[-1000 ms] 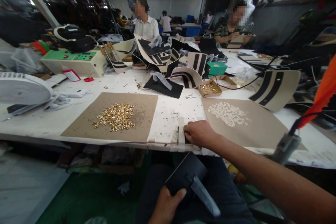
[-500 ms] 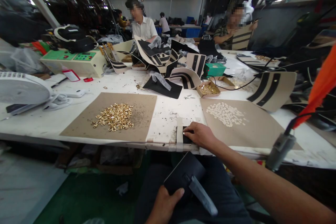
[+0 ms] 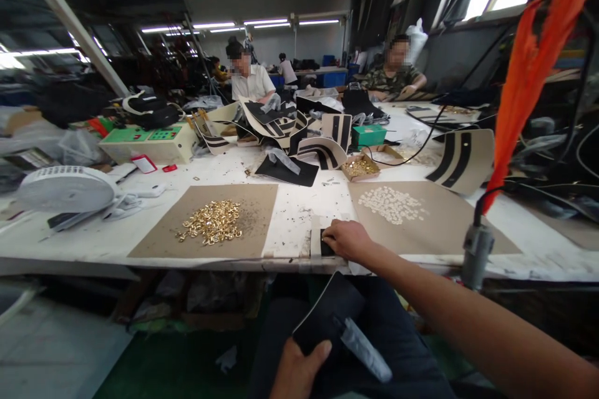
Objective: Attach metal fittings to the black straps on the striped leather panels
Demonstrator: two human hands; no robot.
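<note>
My left hand grips the lower left edge of a dark leather-like panel, thumb on top, over my lap. A strip wrapped in clear plastic hangs from this panel. My right hand rests at the table's front edge with its fingers pinched together. Its fingertips press on a small black pad that tape crosses. Whatever sits between those fingers is hidden. On brown sheets lie a pile of gold metal rings or clasps to the left and many small whitish discs to the right.
Striped beige panels are heaped at the back, near a green box and a carton of gold parts. A white fan stands left. A grey connector with orange cloth hangs right. Two people sit across.
My view has turned slightly, so the scene sits a little differently. Both hands keep about the same place and grip. The co-worker at right has lowered the striped panel they held up.
</note>
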